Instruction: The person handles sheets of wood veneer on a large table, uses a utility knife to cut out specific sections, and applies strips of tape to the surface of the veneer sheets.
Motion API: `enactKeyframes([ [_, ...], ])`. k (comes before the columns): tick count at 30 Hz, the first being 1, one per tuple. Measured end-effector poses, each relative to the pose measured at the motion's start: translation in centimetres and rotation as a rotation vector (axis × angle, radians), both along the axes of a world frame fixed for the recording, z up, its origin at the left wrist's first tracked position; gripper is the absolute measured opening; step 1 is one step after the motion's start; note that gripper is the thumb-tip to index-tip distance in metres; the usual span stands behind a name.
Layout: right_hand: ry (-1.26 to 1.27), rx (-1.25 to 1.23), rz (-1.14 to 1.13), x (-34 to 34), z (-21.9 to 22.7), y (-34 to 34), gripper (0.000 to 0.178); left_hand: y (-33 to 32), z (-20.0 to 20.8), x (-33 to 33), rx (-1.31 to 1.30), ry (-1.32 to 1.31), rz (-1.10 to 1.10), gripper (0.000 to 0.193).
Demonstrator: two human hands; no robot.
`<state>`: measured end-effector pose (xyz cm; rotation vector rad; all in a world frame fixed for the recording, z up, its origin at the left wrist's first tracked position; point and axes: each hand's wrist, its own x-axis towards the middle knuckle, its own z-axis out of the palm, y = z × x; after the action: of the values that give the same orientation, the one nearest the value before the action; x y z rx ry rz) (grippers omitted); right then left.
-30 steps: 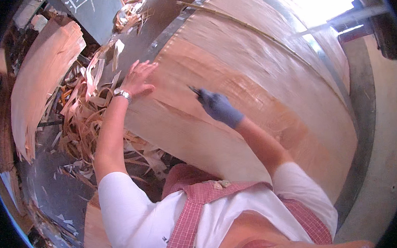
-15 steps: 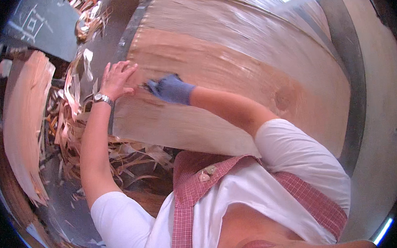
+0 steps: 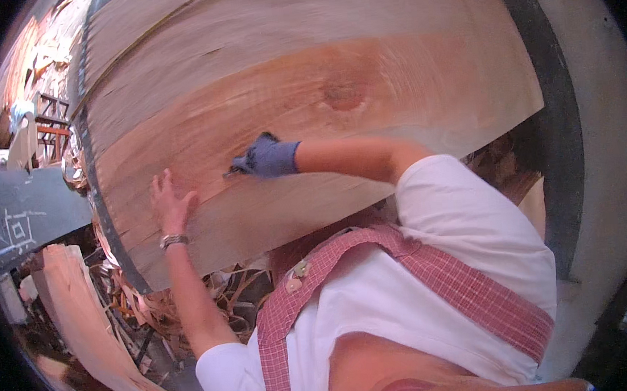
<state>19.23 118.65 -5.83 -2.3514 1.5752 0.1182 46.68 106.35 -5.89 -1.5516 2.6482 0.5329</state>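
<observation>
A broad, thin sheet of wood veneer (image 3: 249, 105) with reddish grain and a dark knot lies in front of me. My left hand (image 3: 171, 202), bare with a watch at the wrist, is spread on the sheet's left part, thumb and fingers apart. To its right, my right hand (image 3: 267, 157) wears a blue-grey glove and is closed low over the sheet. Something small and dark pokes out at its fingertips; the glove and blur hide what it is.
A dark rail (image 3: 111, 217) runs along the sheet's left edge. Beyond it are a dark board with chalk marks (image 3: 35, 211), a stack of veneer strips (image 3: 89, 313) and loose wood scraps (image 3: 229, 292). A dark curved band (image 3: 558, 106) borders the right side.
The view has swung, showing more of the sheet and its knot. My left hand has moved from the sheet's left edge onto its surface. My right hand stays closed over the sheet.
</observation>
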Motion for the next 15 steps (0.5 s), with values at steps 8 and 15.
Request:
enactKeyframes([
  [8,0.005,-0.270,-0.048,-12.9,-2.8,10.0,0.025,5.0,-0.5,-14.0,-0.145,0.107,-0.065,0.099],
  [15,-0.151,0.025,-0.105,-32.4,2.2,20.5,0.024,5.4,-3.9,-15.3,-0.066,-0.003,-0.085,0.103],
])
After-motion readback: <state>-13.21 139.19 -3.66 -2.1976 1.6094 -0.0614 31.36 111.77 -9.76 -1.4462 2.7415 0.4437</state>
